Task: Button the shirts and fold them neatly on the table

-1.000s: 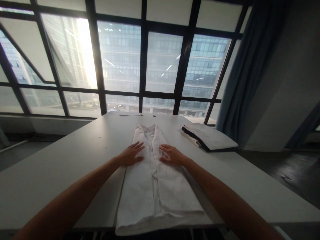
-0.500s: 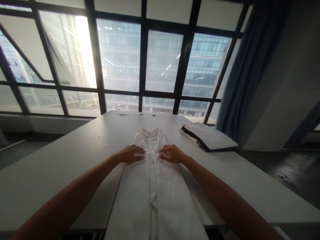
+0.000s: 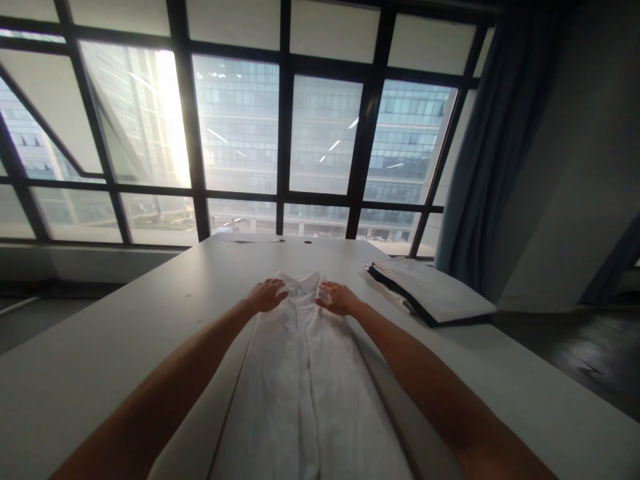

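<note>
A long white collared garment [image 3: 275,393] lies lengthwise in front of me on the white table, its collar at the far end and a front seam or opening running down the middle. My left hand [image 3: 269,295] rests on the left side just below the collar, fingers apart. Opposite it, my right hand [image 3: 336,297] touches the right side at about the same height, its fingers also apart and bent a little. Neither hand visibly grips the cloth. Pale flat strips show along both sides of the garment; I cannot make out what they are.
Right of the garment, a stack of folded white and dark cloth [image 3: 430,290] lies on the white table [image 3: 165,327]. A thin white sheet [image 3: 250,237] is at the far edge. Behind stand large black-framed windows [image 3: 286,133] and a blue curtain [image 3: 470,200].
Both hands have slid away from me, up the garment to near its collar. The cord-like strands on its front no longer show. The view has tilted up slightly.
</note>
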{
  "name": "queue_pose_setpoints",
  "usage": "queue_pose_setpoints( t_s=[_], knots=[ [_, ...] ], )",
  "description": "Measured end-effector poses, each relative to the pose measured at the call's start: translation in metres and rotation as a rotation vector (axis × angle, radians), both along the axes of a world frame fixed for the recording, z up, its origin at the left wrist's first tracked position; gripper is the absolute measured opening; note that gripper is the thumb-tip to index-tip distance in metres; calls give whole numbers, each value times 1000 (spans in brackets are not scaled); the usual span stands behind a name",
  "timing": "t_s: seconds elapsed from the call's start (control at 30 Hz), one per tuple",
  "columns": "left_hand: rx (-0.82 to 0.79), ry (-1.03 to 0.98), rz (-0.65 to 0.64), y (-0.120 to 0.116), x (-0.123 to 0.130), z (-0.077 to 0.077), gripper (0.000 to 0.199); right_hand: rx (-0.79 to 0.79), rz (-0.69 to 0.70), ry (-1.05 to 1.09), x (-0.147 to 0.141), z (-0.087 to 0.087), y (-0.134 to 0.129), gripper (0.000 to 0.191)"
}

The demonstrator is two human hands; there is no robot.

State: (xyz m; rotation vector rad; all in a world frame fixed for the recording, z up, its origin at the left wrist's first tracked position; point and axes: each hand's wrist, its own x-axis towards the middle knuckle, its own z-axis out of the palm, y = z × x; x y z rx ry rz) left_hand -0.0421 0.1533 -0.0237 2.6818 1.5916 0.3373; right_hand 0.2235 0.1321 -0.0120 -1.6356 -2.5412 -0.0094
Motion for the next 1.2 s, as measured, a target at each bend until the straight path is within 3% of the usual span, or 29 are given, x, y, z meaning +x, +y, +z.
queue_pose_setpoints(
  t_s=[0.13,0.27,0.4,0.57,0.7,0.77,0.9,1.07,1.2],
  knots=[
    [-103,69,53,31,-2,-12,66,-153,-56,2,-10,-12,27,80],
    [-105,79,87,55,-8,-27,67,-158,-55,44,-7,-24,48,90],
    [-146,91,122,69,-10,-29,67,-209,-83,59,-4,-26,65,94],
    [-54,77,92,75,1,-21,64,-115,-121,65,-13,-23,75,83],
    [-152,78,63,78,9,-24,65,-130,-147,72,-22,-27,84,78],
    [-143,59,45,82,10,-28,63,-28,-145,105,-24,-29,94,73],
    [-3,-142,99,97,9,-32,54,106,-231,282,-26,-28,123,63],
    [-46,-411,302,128,9,-29,48,-34,-391,594,-24,-30,160,59],
    [-89,-505,375,154,4,-24,51,-65,-397,828,-18,-37,181,41]
  ],
)
